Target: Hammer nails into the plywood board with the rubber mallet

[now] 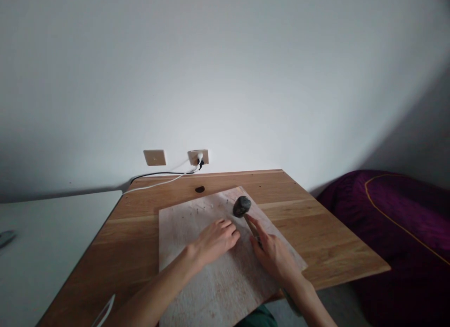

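My right hand point(272, 252) grips the wooden handle of a mallet with a dark, blunt head point(242, 206), its index finger lying along the handle. The head is over the far right part of a pale wooden board point(190, 289). Just left of the mallet, my left hand point(218, 238) is closed above the board with its fingers curled. Whatever those fingertips hold, if anything, is hidden. Beyond both hands, several small nails point(197, 210) stand in a loose row near the board's far edge.
The board lies on a wooden table point(298, 214) against a wall. A white surface point(59, 233) adjoins at the left. Cables point(165, 180) run from a wall socket point(198, 156) along the table's back. A purple cushioned thing point(393, 233) sits at the right.
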`<state>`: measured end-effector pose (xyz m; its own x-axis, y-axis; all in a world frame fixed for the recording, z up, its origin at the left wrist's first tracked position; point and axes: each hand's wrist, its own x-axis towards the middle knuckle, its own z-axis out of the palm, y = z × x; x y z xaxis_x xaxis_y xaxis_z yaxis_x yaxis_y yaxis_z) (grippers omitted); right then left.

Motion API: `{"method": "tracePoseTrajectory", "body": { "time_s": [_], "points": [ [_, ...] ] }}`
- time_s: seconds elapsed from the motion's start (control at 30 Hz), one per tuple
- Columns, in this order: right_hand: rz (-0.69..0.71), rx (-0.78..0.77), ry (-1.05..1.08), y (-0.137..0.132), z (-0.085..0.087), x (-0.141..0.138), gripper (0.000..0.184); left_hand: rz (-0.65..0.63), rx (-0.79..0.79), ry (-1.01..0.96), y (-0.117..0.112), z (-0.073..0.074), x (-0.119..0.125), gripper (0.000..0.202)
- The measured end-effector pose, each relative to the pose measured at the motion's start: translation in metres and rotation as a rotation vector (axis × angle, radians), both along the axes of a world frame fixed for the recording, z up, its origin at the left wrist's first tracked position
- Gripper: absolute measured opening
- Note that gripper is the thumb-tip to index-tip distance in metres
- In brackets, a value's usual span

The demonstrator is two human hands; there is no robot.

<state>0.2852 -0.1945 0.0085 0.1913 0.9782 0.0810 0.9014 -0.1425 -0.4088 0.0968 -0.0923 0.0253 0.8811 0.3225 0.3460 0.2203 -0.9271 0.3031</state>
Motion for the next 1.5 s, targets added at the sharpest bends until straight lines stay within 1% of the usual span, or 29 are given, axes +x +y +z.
{"method": "tracePoseTrajectory", "body": {
  "time_s": [0.07, 0.13, 0.2, 0.23, 0.3, 0.33, 0.4, 0.5, 0.57, 0.63, 0.73, 0.83, 0.97, 1.07, 1.17, 1.33, 1.4, 1.5],
  "points": [
    [-0.001, 0.004, 0.006, 0.000, 0.000, 0.000, 0.056, 0.010, -0.023, -0.060, 0.005, -0.003, -0.004, 0.031],
    [-0.006, 0.014, 0.021, -0.001, 0.000, 0.000, 0.056, 0.046, -0.053, -0.084, 0.016, -0.005, -0.015, 0.030],
    [-0.014, 0.025, 0.030, -0.001, 0.000, 0.000, 0.056, 0.123, -0.067, -0.074, 0.033, -0.005, -0.032, 0.025],
    [-0.020, 0.032, 0.030, -0.001, -0.001, 0.000, 0.056, 0.182, -0.093, -0.088, 0.044, -0.005, -0.043, 0.022],
    [-0.029, 0.047, 0.024, -0.001, -0.003, 0.000, 0.056, 0.301, -0.169, -0.159, 0.066, -0.006, -0.067, 0.018],
    [-0.030, 0.054, 0.022, -0.001, -0.005, 0.000, 0.056, 0.360, -0.204, -0.212, 0.076, -0.009, -0.079, 0.015],
    [-0.035, 0.060, 0.018, 0.000, -0.007, 0.001, 0.056, 0.435, -0.260, -0.297, 0.091, -0.017, -0.099, 0.008],
    [-0.045, 0.043, 0.007, 0.000, -0.008, 0.000, 0.056, 0.474, -0.304, -0.368, 0.101, -0.032, -0.116, 0.013],
    [-0.046, 0.036, 0.010, 0.000, -0.007, -0.001, 0.056, 0.468, -0.297, -0.349, 0.100, -0.039, -0.119, 0.018],
    [-0.050, 0.027, 0.021, -0.001, -0.005, -0.001, 0.055, 0.450, -0.276, -0.307, 0.096, -0.042, -0.118, 0.021],
    [-0.061, -0.012, 0.041, -0.001, -0.003, -0.002, 0.056, 0.430, -0.244, -0.270, 0.091, -0.040, -0.117, 0.021],
    [-0.069, -0.009, 0.035, -0.001, -0.003, -0.002, 0.056, 0.455, -0.236, -0.272, 0.089, -0.037, -0.116, 0.016],
    [-0.084, -0.005, 0.002, -0.001, -0.003, -0.003, 0.057, 0.494, -0.294, -0.284, 0.089, -0.038, -0.117, 0.017],
    [-0.071, 0.006, 0.025, -0.001, -0.004, -0.002, 0.056, 0.494, -0.348, -0.317, 0.091, -0.040, -0.117, 0.020],
    [-0.075, 0.014, 0.035, -0.001, -0.005, -0.001, 0.056, 0.488, -0.362, -0.345, 0.094, -0.043, -0.118, 0.022],
    [-0.078, -0.006, 0.018, -0.001, -0.006, -0.001, 0.056, 0.490, -0.311, -0.338, 0.097, -0.049, -0.119, 0.026],
    [-0.070, -0.003, 0.023, -0.001, -0.006, -0.001, 0.056, 0.489, -0.283, -0.327, 0.096, -0.047, -0.120, 0.025],
    [-0.062, 0.012, 0.013, -0.002, -0.005, -0.001, 0.058, 0.482, -0.219, -0.294, 0.091, -0.041, -0.121, 0.024]
  ]
}}
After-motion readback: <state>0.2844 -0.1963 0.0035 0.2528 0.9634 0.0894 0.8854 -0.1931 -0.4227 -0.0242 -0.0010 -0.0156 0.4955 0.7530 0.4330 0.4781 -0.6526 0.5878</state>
